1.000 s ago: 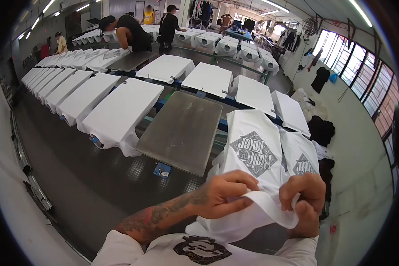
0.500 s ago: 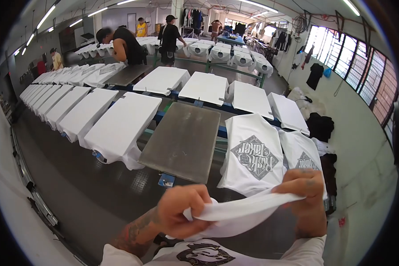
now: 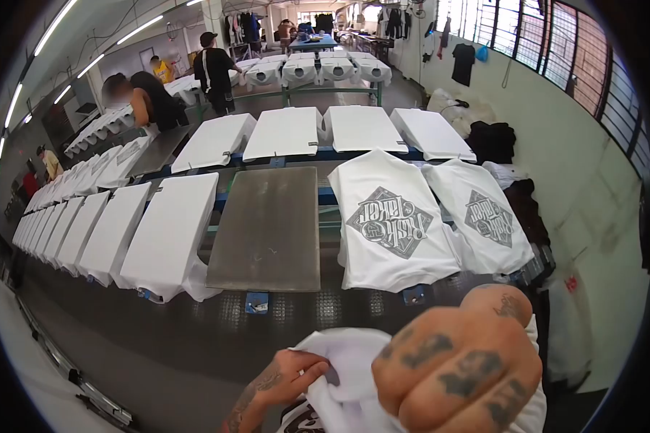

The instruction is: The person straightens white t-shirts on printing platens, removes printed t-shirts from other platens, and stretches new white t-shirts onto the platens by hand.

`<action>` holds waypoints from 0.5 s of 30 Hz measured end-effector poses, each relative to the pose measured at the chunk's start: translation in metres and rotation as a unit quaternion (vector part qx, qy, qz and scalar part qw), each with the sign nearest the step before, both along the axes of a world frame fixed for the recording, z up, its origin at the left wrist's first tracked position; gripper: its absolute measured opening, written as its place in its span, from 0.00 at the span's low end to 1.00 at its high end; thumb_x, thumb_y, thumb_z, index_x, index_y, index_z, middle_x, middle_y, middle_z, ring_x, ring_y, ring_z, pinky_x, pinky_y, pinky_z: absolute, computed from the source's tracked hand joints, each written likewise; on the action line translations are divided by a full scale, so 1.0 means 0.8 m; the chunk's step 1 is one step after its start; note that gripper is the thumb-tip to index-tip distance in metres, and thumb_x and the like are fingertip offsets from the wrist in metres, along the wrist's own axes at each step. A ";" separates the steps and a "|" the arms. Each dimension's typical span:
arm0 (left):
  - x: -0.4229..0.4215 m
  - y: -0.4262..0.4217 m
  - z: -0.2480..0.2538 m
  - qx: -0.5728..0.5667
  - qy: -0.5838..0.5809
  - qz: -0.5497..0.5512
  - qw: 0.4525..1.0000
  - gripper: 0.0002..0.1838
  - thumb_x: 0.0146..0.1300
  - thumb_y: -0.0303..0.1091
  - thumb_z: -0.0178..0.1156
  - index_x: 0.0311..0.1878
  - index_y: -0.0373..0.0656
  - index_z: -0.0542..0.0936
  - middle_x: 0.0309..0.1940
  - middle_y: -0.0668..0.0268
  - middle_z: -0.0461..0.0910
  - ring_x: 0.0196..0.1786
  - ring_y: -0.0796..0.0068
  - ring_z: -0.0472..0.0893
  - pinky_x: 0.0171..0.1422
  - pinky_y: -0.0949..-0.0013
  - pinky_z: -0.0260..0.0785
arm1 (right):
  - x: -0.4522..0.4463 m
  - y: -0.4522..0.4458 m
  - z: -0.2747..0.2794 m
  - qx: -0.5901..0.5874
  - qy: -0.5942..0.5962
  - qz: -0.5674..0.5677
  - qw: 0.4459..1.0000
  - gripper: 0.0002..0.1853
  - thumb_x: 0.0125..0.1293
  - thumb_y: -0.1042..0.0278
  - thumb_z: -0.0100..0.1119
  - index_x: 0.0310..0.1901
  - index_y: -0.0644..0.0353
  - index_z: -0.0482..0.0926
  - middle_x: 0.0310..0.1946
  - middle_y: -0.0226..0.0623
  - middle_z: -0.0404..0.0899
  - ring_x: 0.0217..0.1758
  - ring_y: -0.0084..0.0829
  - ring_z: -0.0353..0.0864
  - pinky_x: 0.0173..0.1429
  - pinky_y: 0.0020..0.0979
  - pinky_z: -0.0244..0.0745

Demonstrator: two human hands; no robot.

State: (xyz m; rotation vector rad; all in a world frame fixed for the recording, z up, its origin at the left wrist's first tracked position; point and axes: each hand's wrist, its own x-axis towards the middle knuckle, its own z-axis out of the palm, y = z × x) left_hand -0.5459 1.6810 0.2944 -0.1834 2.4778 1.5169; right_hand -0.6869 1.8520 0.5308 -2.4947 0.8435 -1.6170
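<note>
A loose white cloth (image 3: 350,361) hangs low in front of my body. My left hand (image 3: 296,374) pinches its edge at the left. Large and close to the camera, my right hand (image 3: 461,368) is a closed fist with tattooed fingers, overlapping the cloth's right side; what its fingers grip is hidden. Beyond the hands, a white shirt with a dark diamond print (image 3: 391,222) lies draped over a board, and a second printed shirt (image 3: 487,216) is to its right. Left of them is a bare dark board (image 3: 266,231).
Rows of boards covered in plain white shirts (image 3: 172,238) run left and behind. One person in black (image 3: 213,72) stands at the back; another bends over a board (image 3: 155,101). Dark cloth (image 3: 492,142) is heaped by the right wall.
The view has turned right. My left hand has moved lower with the cloth, while my right hand has come close to the camera. The cloth, stretched between both hands before, now hangs more open.
</note>
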 end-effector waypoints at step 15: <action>0.088 -0.054 -0.202 -0.132 0.263 0.483 0.825 0.03 0.52 0.23 0.63 0.29 0.39 0.78 0.35 0.60 0.69 0.36 0.65 0.71 0.34 0.63 0.64 | -0.055 0.035 -0.041 0.068 0.087 0.008 0.994 0.09 0.54 0.77 0.64 0.38 0.68 0.86 0.21 0.29 0.62 0.20 0.25 0.66 0.21 0.26 0.60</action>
